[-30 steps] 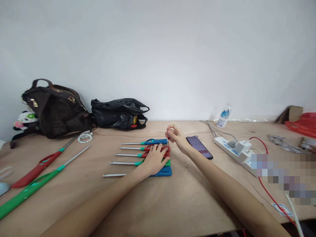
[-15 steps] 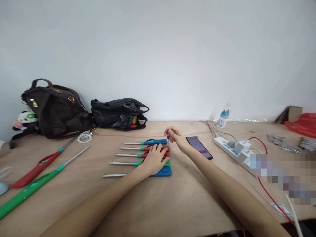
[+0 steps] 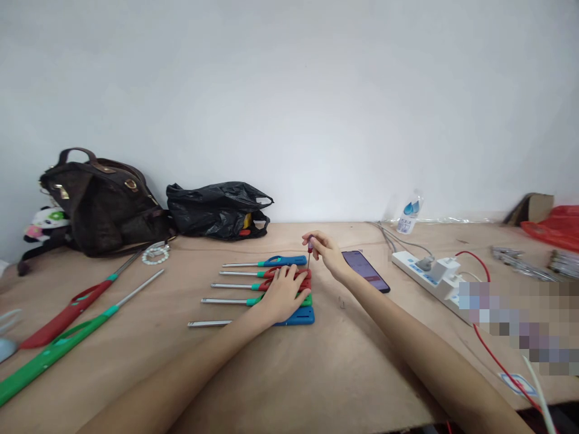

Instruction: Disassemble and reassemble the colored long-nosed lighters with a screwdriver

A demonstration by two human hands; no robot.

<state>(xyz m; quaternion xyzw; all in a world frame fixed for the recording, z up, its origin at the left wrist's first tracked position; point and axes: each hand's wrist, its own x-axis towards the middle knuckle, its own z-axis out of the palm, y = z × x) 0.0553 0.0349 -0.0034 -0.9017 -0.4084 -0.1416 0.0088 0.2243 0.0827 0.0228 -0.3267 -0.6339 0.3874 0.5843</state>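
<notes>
Several long-nosed gas lighters lie side by side with their metal tubes pointing left: a blue lighter [image 3: 296,261] farthest off, red lighters [image 3: 259,286] and a green lighter [image 3: 256,300] in the middle, another blue lighter [image 3: 302,316] nearest me. My left hand [image 3: 283,295] lies over the middle handles with its fingers spread, covering parts of them. In the fingers of my right hand [image 3: 328,254] is a small screwdriver [image 3: 310,248] with a red handle. Its thin shaft points down at the handle end of the far red lighter; whether the tip touches is too small to tell.
A phone [image 3: 366,272] lies right of my right hand, then a white power strip [image 3: 409,269] with cables. Left are a larger red lighter [image 3: 58,319] and green lighter [image 3: 54,355], plus a beaded bracelet [image 3: 155,254]. Behind stand a dark bag [image 3: 104,205] and black plastic bag [image 3: 212,208].
The screwdriver's handle leans very slightly more to the right. My left hand and the lighters stay in place.
</notes>
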